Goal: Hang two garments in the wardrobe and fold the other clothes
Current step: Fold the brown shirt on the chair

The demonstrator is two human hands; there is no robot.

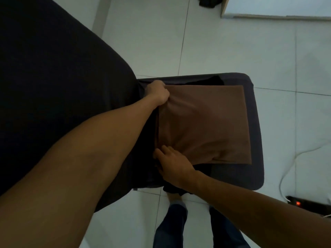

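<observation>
Pale floor tiles [223,51] fill the room around a dark upholstered stool [254,126], which serves as our landmark. On top of the stool lies a folded brown garment [206,126], a flat rectangle with soft creases running toward its near left corner. Beneath it we see black clothing [214,80], showing past the far edge of the brown garment and again at the stool's near edge, where a bit hangs over the side.

Our left hand [158,93] is at the far left corner of the stool, fingers curled and gripping the far left edge of the brown garment. Our right hand [172,161] is at the near left corner of the stool, resting against the near left edge of the brown garment with fingers fairly straight and spread; whether the fingertips tuck under the cloth we cannot tell.

Left of the stool, a large dark cushioned surface [53,86] takes up much of the view. Below the stool we see our legs in dark jeans [172,228]. To the right of the stool a white cable [293,158] runs across the floor to a black power strip [308,203] with a small red light. Beyond the stool, far off, a dark bundle [208,1] sits on the floor beside a pale furniture base [268,15].
</observation>
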